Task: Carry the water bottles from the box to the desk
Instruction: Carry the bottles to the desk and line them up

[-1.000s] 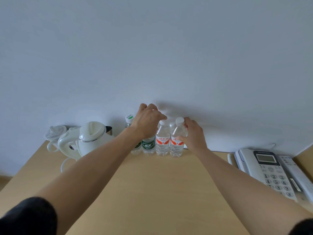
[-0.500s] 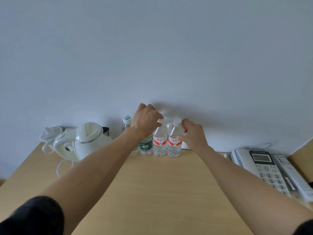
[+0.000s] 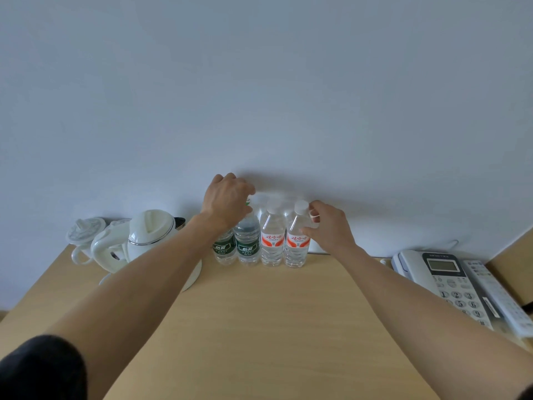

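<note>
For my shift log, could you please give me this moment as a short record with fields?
surface: wooden desk against a pale wall
bottles: four upright in a row, two green-label bottles on the left, two red-label bottles on the right
left hand: over the top of a green-label bottle, its grip hidden
right hand: fingers curled round the rightmost bottle
other items: white electric kettle, desk telephone
box: not in view

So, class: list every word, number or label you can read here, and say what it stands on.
"1", "2", "3", "5", "6", "9": telephone keypad.
Green-label bottles: white characters, too blurred.
Red-label bottles: red characters, too blurred.
Telephone brand line and remote: too small.
</note>
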`<state>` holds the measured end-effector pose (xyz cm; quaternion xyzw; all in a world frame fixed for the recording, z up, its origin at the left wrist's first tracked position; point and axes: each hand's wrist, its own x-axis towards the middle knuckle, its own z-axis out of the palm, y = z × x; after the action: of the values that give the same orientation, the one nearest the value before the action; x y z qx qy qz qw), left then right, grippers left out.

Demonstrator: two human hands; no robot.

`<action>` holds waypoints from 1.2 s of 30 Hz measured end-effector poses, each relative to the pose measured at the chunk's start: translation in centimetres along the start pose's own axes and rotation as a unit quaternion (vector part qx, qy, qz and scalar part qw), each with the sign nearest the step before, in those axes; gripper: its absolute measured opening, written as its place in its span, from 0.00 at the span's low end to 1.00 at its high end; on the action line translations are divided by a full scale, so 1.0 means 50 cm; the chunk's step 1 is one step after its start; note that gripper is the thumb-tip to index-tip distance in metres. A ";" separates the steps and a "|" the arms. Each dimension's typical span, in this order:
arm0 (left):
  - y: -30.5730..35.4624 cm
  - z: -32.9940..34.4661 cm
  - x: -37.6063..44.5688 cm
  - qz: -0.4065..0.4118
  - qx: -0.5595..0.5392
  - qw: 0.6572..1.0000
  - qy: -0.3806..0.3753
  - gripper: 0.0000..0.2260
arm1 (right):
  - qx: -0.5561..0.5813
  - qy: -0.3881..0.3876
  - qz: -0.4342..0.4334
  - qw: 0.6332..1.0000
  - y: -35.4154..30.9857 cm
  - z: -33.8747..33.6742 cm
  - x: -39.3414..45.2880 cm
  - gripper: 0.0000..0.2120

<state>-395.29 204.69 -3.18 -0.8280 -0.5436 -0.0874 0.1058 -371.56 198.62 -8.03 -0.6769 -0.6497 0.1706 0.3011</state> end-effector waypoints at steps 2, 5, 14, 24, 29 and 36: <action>-0.008 -0.002 0.002 -0.009 0.019 0.999 -0.028 0.18 | 0.002 0.004 0.002 1.000 -0.006 0.001 0.002 0.19; -0.002 -0.003 0.010 -0.008 0.025 0.998 -0.048 0.17 | 0.005 0.003 0.009 1.000 -0.011 0.001 0.005 0.18; -0.010 -0.006 0.015 -0.014 -0.034 0.997 -0.068 0.17 | 0.015 0.004 0.017 1.000 -0.011 0.001 0.004 0.18; -0.029 -0.017 0.001 -0.025 0.000 0.998 -0.053 0.24 | 0.011 0.002 0.017 1.000 -0.011 0.002 0.003 0.18; -0.070 -0.017 -0.016 -0.099 0.069 0.988 -0.100 0.15 | 0.005 0.004 0.016 1.000 -0.011 0.002 0.004 0.18; -0.086 0.008 -0.014 -0.119 -0.070 0.984 -0.113 0.15 | 0.003 0.006 0.014 1.000 -0.010 0.005 0.004 0.18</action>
<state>-399.53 205.84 -3.42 -0.7674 -0.6392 -0.0429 -0.0254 -372.09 198.87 -7.85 -0.6857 -0.6378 0.1726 0.3052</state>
